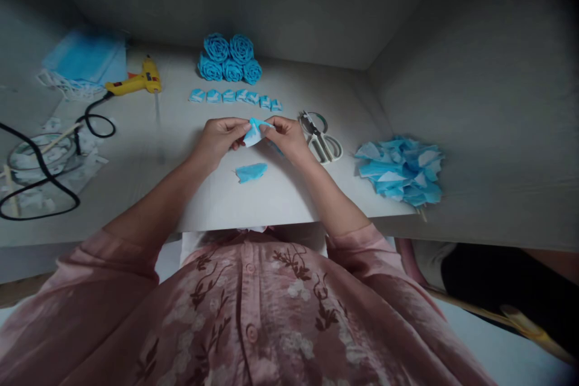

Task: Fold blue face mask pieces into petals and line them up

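Observation:
Between my two hands is a small blue-and-white piece of fabric (254, 132), its white side partly turned up. My left hand (225, 134) pinches its left edge between thumb and fingers. On the other side my right hand (286, 131) grips the right edge, the thumb lying over it. Just below them a loose blue fabric piece (251, 173) lies flat on the table. Beyond my fingers runs a row of several small folded blue pieces (229, 96). White-handled scissors (322, 143) rest right of my right hand, beside a roll of tape (318, 123).
Blue fabric roses (232, 59) are stacked at the back of the table (289, 199). A yellow glue gun (140, 79) with a black cord sits left, near blue face masks (88, 57). White scraps (49, 160) lie far left. A ruffled blue bundle (401, 170) is at right.

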The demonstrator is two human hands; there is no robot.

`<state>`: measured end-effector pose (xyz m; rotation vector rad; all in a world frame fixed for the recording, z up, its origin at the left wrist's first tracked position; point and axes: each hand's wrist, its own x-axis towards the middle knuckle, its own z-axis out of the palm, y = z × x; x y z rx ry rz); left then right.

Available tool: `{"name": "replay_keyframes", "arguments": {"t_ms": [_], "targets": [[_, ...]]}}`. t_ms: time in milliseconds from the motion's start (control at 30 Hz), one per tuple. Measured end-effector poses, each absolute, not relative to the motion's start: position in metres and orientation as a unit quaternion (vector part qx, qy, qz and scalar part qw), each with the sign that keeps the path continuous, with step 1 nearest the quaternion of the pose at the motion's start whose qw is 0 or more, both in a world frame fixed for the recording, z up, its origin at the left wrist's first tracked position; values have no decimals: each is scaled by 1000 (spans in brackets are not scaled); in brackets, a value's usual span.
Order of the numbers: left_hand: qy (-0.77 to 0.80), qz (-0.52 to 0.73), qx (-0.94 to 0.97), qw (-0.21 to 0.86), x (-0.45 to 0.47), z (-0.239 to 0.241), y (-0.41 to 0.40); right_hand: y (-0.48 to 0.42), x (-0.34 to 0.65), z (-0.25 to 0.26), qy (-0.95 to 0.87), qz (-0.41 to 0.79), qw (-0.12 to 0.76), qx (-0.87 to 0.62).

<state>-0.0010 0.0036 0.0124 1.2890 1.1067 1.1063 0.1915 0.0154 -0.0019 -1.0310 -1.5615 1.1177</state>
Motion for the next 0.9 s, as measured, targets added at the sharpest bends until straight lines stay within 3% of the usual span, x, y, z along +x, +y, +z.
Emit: {"name": "replay_keyframes", "arguments": {"t_ms": [900], "targets": [[480, 467, 514, 535, 4, 19, 2, 10, 188, 4, -639, 490, 427, -411]]}}
